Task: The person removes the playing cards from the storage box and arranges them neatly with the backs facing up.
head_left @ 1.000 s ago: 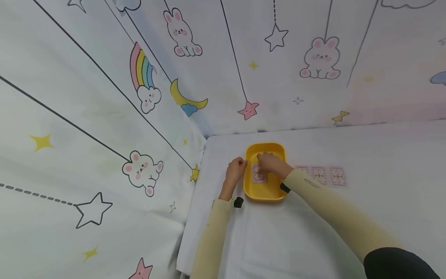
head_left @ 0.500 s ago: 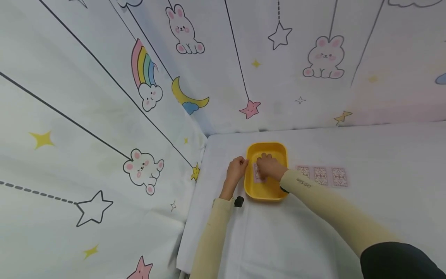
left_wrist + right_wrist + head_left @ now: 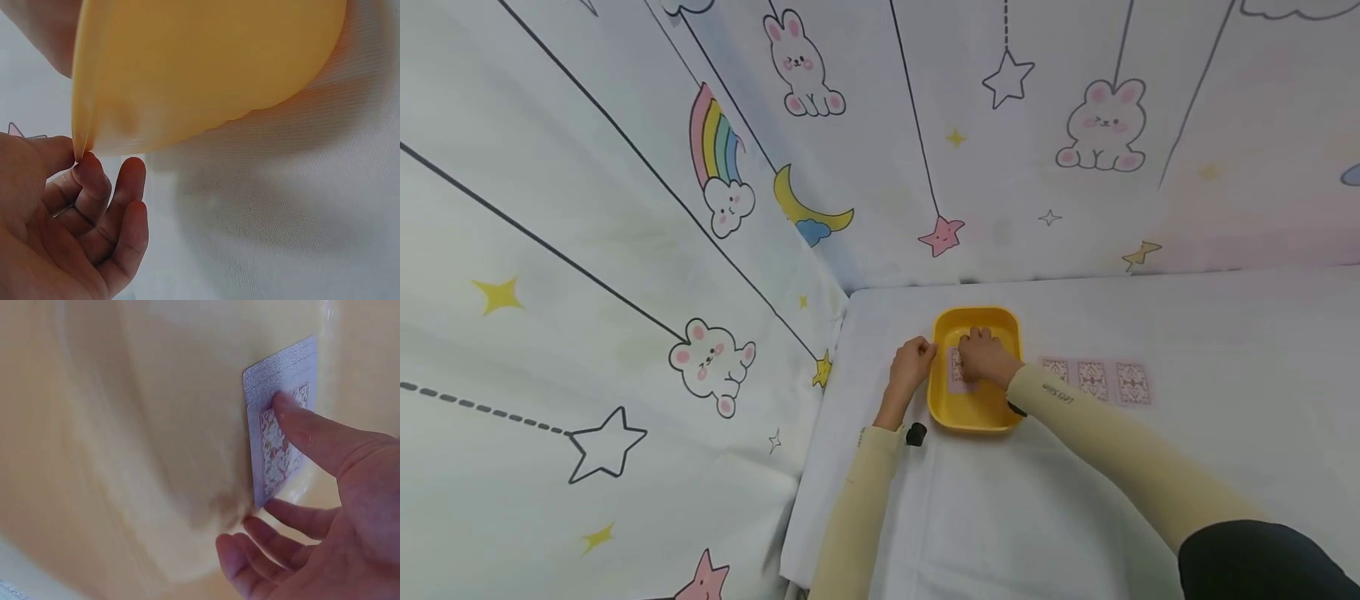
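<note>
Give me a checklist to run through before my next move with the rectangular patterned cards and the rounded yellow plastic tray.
1. Left hand gripping the rounded yellow plastic tray: ok, thumb and fingertip pinch its rim.
2. Rectangular pale-bordered, red-patterned card inside the tray: ok.
3. Right hand on that card: ok, thumb on the patterned side, index fingertip at the edge.
4. Only one card under the thumb: cannot tell.
5. Row of three matching cards patterned side up on the white cloth-covered table: ok.
6. Whole row in the head view: not ok, the pale yellow fabric sleeve partly hides the nearest one.
</note>
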Available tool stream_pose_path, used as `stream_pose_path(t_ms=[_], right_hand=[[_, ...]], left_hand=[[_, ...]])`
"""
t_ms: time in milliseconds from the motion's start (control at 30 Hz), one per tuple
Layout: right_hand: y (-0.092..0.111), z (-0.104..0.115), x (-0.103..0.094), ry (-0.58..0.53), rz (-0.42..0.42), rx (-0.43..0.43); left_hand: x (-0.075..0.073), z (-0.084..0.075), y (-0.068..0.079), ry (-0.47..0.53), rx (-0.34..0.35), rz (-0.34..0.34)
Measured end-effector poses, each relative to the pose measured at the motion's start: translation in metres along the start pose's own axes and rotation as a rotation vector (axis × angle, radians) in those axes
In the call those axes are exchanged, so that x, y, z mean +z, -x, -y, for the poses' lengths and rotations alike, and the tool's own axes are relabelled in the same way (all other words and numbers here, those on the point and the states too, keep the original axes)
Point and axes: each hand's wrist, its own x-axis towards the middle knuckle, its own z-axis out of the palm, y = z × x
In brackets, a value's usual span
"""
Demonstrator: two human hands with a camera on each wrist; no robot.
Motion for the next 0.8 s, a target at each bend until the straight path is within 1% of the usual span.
stream_pose_path(t_ms=[133,200,300,367,433,500,600,700,800], right_hand=[[-0.001,-0.004,0.002,-0.023,-0.001,0.024],[-0.002,-0.006,0.003,-0.022,-0.020,0.025],[-0.001,-0.006,0.000,-0.055,-0.051,0.029],[-0.001,-0.007,-0.003,-0.117,-0.055,0.030],[0.001,-0.009,-0.007,-0.204,-0.043,0.023],[0.003,-0.012,-0.011,-0.302,-0.017,0.004],[0.008,-0.019,-0.014,-0.442,-0.013,-0.046],[0.014,-0.027,-0.013,-0.569,-0.035,-0.086],[0.019,-0.034,-0.013,-0.667,-0.066,-0.121]], left_hand=[[0.002,0.001,-0.001,0.005,0.011,0.009],[0.001,0.000,0.000,0.017,0.017,0.011],[-0.001,-0.001,0.002,0.028,0.022,0.011],[-0.003,-0.002,0.003,0.028,0.023,0.003],[-0.003,-0.003,0.004,0.025,0.021,-0.005],[-0.003,-0.003,0.004,0.026,0.012,-0.005],[-0.002,-0.002,0.004,0.023,0.007,-0.013],[0.000,-0.001,0.004,0.018,0.013,-0.020],[0.000,-0.001,0.005,0.019,0.014,-0.026]])
